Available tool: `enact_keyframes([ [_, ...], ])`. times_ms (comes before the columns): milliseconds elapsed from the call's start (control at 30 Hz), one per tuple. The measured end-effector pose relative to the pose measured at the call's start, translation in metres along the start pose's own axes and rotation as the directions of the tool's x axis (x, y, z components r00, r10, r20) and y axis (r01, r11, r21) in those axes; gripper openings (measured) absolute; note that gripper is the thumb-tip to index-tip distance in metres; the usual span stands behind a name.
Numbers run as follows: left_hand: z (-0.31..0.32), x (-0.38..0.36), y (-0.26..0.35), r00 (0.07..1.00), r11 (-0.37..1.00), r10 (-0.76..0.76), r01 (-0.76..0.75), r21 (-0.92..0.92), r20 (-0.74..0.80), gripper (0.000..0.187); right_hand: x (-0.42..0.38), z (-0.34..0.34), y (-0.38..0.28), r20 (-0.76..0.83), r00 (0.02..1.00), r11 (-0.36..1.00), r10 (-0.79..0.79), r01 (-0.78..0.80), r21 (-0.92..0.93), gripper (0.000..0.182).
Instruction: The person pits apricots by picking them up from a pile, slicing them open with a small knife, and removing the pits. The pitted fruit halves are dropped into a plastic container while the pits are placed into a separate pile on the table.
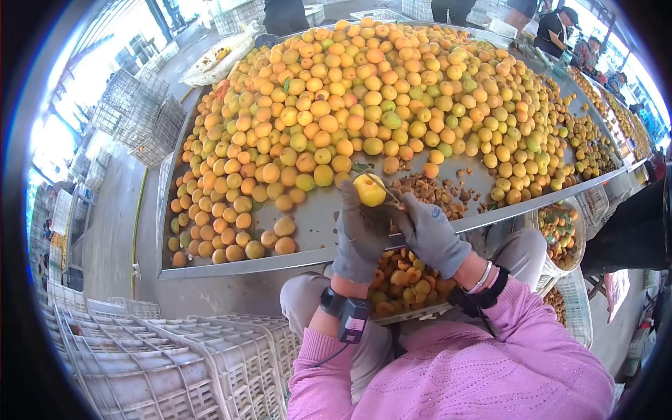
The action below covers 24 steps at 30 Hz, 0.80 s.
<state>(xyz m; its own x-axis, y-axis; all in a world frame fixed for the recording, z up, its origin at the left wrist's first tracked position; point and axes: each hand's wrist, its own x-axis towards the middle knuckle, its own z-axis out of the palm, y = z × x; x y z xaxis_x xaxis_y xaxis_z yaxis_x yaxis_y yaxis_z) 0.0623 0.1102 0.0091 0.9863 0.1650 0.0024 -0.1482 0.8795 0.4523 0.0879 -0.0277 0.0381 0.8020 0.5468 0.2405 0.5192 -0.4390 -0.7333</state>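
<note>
My left hand (360, 234), in a grey glove, is closed around a yellow apricot (369, 190) and holds it up just over the table's near edge. Close beside it, my gloved right hand (428, 231) is closed, its fingertips near the fruit. A thin, blade-like sliver shows between those fingertips and the apricot; its handle is hidden in the glove. Beyond both hands, apricots (322, 119) lie heaped on the metal table (318, 218). A pile of brown pits (437, 192) lies just past my right hand. Below my wrists, a container holds split apricot halves (409, 283).
White plastic crates (175, 364) stand at the lower left, and more stacked crates (140, 112) at the far left. At right is a basket of fruit (558, 231). The table's raised metal rim (280, 264) runs before me. Other people (556, 31) are at the far right.
</note>
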Motion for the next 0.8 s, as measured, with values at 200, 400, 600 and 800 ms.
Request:
enact_keyframes([
  [200,0.004,-0.003,0.003,0.996,0.998,0.010,-0.005,-0.059,0.090,0.052,-0.007,0.007,0.006,-0.034,0.999,1.000,0.016,-0.016,-0.003,0.026],
  [400,0.011,-0.008,-0.002,1.000,1.000,-0.017,0.018,-0.014,0.019,0.049,-0.005,0.014,0.007,-0.016,0.998,0.998,0.058,-0.059,-0.030,0.029],
  [600,0.011,-0.008,0.006,0.998,0.986,-0.003,-0.006,0.166,0.057,0.041,-0.005,0.015,0.015,0.008,0.999,0.987,0.033,-0.034,0.159,0.031],
  [800,0.013,0.000,0.022,0.982,0.930,0.093,-0.145,0.337,0.165,0.043,-0.008,-0.006,0.007,0.102,0.992,0.985,0.075,-0.090,0.149,0.031],
])
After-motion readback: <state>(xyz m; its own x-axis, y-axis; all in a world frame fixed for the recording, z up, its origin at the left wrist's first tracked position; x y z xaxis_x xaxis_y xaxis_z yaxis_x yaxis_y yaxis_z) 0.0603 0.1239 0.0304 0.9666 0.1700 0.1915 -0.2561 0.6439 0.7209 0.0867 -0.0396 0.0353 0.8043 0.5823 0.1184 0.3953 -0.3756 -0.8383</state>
